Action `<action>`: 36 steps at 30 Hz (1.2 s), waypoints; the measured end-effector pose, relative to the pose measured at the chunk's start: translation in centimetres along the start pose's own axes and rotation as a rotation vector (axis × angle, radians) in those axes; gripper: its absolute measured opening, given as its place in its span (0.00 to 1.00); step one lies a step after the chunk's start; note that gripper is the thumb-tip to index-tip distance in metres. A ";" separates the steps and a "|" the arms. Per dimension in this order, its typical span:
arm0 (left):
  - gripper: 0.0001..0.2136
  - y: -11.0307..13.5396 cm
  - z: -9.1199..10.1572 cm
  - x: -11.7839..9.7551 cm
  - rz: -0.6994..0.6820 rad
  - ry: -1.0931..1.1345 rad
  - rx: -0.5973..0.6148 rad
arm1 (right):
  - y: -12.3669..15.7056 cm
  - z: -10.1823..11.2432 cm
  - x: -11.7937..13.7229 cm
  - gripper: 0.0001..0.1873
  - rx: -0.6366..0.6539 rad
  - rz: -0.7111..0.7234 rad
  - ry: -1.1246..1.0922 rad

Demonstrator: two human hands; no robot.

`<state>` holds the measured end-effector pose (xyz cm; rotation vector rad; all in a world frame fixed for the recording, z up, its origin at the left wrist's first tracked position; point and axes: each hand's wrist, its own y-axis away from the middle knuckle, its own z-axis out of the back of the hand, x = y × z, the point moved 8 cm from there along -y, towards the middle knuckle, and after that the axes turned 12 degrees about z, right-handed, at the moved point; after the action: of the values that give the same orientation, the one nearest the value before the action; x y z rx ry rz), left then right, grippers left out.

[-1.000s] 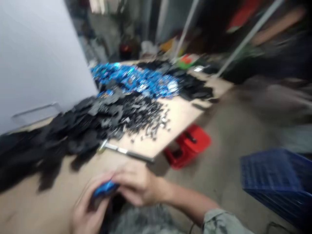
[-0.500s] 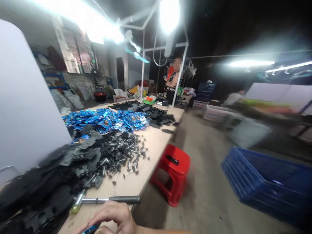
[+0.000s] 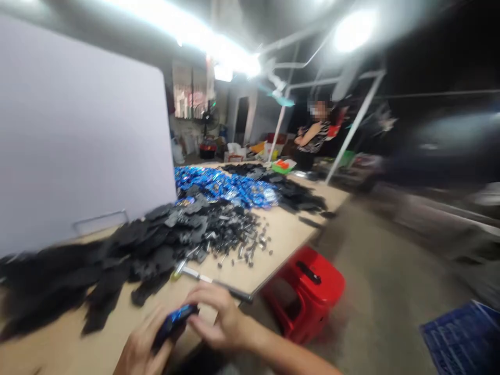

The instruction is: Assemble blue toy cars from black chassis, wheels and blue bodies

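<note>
My left hand (image 3: 142, 345) and my right hand (image 3: 221, 317) meet over the near edge of the tan wooden table (image 3: 283, 242), both gripping a small dark piece with a shiny blue face (image 3: 174, 320). Just beyond my right hand lies a metal-shafted hand tool (image 3: 211, 280) with a dark handle. Heaps of black flat plastic pieces (image 3: 150, 255) spread across the table to the left. Loose small black pins (image 3: 242, 245) are scattered beyond them, and a mound of shiny blue foil packets (image 3: 222, 186) lies further along.
A tall white board (image 3: 78, 130) stands along the table's left side. A red plastic stool (image 3: 310, 291) stands by the right edge, and a blue crate (image 3: 464, 338) sits on the floor at lower right. A standing person (image 3: 314, 136) is beyond the table's far end.
The view has swung from the table up to the room and back toward the table. The blue crate now sits further to the lower right, and both hands are back in view around the piece.
</note>
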<state>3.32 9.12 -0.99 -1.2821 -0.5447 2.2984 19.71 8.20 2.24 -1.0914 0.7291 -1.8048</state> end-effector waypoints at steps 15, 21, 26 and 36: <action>0.18 0.3 0.3 -4.6 -0.088 -0.087 0.180 | -1.8 1.1 3.5 0.15 0.059 0.016 -0.057; 0.17 0.5 0.3 -5.0 -0.109 -0.063 0.103 | -1.2 1.0 4.3 0.15 -0.012 -0.008 -0.011; 0.13 1.0 -0.1 -4.5 0.013 0.074 0.080 | -1.3 1.1 3.5 0.10 -0.082 -0.090 -0.018; 0.11 1.7 -0.1 -2.6 0.303 0.450 0.078 | -0.5 0.6 1.1 0.11 -0.047 -0.212 -0.268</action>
<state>4.29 6.29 -0.22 -1.8736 -0.1098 2.1220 19.81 7.39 3.30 -1.4537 0.5125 -1.7749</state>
